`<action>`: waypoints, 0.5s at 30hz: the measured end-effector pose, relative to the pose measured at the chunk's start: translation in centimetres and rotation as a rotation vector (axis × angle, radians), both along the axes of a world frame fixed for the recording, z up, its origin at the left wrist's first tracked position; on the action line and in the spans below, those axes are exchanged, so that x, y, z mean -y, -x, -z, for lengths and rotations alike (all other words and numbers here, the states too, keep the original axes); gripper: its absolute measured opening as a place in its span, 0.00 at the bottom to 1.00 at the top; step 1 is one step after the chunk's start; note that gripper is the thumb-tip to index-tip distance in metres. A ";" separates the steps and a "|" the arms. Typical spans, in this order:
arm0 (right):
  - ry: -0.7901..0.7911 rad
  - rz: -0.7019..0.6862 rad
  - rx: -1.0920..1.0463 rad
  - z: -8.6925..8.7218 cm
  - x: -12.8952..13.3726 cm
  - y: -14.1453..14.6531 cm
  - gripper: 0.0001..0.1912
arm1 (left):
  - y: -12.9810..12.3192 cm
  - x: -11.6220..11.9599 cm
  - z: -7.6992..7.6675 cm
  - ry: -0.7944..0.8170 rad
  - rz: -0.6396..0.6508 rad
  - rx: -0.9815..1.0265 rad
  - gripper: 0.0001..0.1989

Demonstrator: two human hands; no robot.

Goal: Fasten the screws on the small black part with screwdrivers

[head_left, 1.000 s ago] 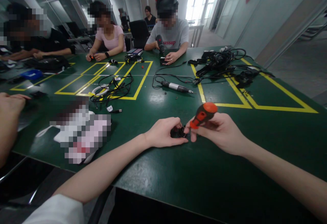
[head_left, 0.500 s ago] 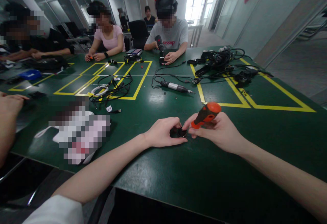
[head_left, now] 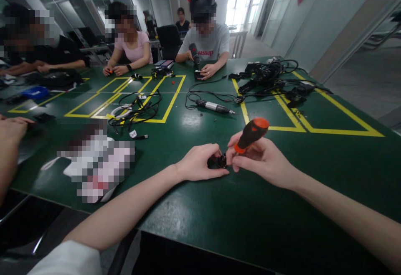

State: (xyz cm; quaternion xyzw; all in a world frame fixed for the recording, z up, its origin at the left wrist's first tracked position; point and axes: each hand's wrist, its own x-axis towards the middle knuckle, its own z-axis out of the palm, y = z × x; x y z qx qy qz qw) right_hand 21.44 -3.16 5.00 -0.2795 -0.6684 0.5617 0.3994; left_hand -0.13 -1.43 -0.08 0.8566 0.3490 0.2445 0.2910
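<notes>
- By the near edge of the green worktop (head_left: 194, 208), about midway along it: small black round part (head_left: 222, 161), partly hidden by fingers, lying within the curl of the left hand (head_left: 196, 163).
- Left hand: thumb and fingers bent in a partly open C around the part, holding it; side of hand low against the worktop.
- Right hand (head_left: 271, 161): fingers closed on the lower end of a black-and-orange screwdriver (head_left: 252, 134), handle tilted up and to the right. Fingertips just beside the part; whether the screwdriver's tip meets it, cannot tell.
- Beyond the hands, toward the far edge: silver-and-black pen-shaped tool (head_left: 214, 107) with a black cord.
- Toward the far right corner: heap of black cables (head_left: 266, 75), partly over yellow tape lines (head_left: 344, 132).
- Left of the pen-shaped tool: loose loops of black cable (head_left: 150, 108), white tag (head_left: 133, 134) near them.
- Near left corner side: pink and white items (head_left: 108, 168), blurred.
- At the far edge: person in a grey shirt (head_left: 206, 41) gripping a black power tool (head_left: 194, 54).
</notes>
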 end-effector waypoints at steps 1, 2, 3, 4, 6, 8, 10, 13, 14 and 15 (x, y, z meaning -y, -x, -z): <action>0.007 0.001 -0.005 0.0 0.0 0.0 0.16 | 0.0 0.0 0.0 -0.004 -0.002 -0.002 0.17; 0.009 0.003 -0.007 0.0 -0.1 0.0 0.15 | 0.0 -0.1 0.0 -0.010 0.000 -0.005 0.18; 0.004 0.005 -0.008 0.0 -0.1 0.0 0.15 | 0.1 -0.1 0.0 -0.019 0.004 -0.007 0.18; -0.010 0.012 -0.008 0.1 -0.2 0.0 0.14 | 0.1 -0.1 0.0 -0.030 0.008 -0.009 0.18; -0.046 0.039 -0.004 0.1 -0.3 -0.1 0.13 | 0.1 -0.2 0.0 -0.055 0.009 -0.016 0.19; -0.076 0.059 0.005 0.0 -0.4 -0.3 0.13 | 0.1 -0.3 0.0 -0.067 0.009 -0.030 0.20; -0.095 0.062 0.027 -0.1 -0.5 -0.4 0.13 | 0.1 -0.3 0.1 -0.064 0.009 -0.040 0.20; -0.088 0.064 0.066 -0.4 -0.4 -0.5 0.15 | 0.1 -0.3 0.2 -0.058 0.008 -0.021 0.20; -0.076 0.067 0.073 -0.5 -0.4 -0.4 0.16 | 0.1 -0.3 0.2 -0.058 0.007 -0.013 0.20; -0.064 0.069 0.072 -0.6 -0.4 -0.4 0.16 | 0.2 -0.3 0.2 -0.058 0.005 -0.008 0.20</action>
